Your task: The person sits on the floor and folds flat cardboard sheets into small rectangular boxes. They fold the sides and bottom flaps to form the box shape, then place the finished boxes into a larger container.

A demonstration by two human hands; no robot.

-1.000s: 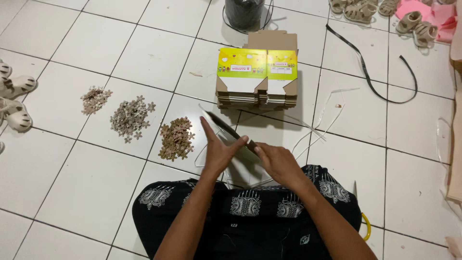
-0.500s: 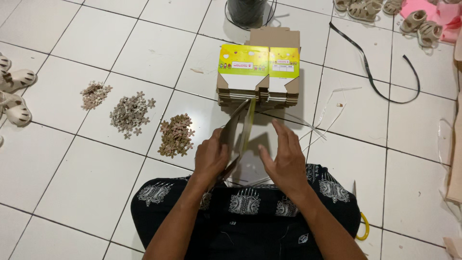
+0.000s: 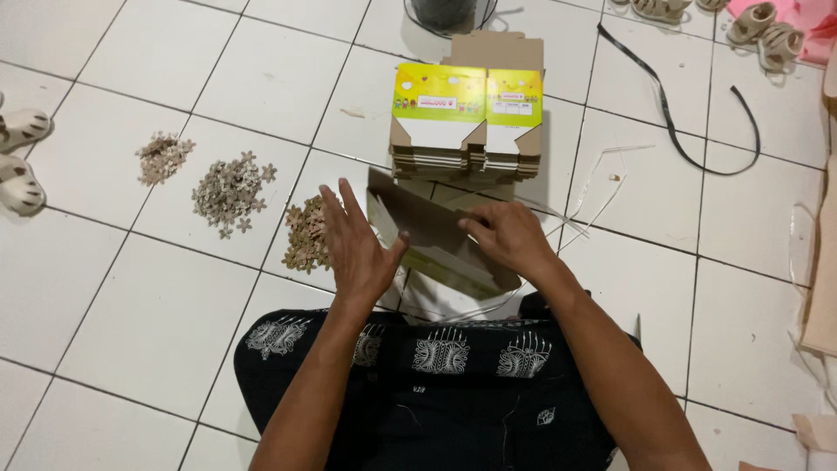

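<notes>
Cardboard box blank, brown inside with a yellow-green edge, sits half-folded low over the white tile floor, just ahead of the person's lap. Left hand at its 9 o'clock side: palm flat, fingers spread wide and straight, thumb touching the panel's edge. Right hand at its 3 o'clock side: fingers curled, pinching the upper flap. At 12 o'clock from the blank, a stack of flat boxes, yellow printed faces up, just beyond it. At 9 to 10 o'clock, three piles of small flower-shaped cutouts, the nearest just beside the left hand. Black strap at 2 o'clock, well apart. Pale sandals at far 9 o'clock.
</notes>
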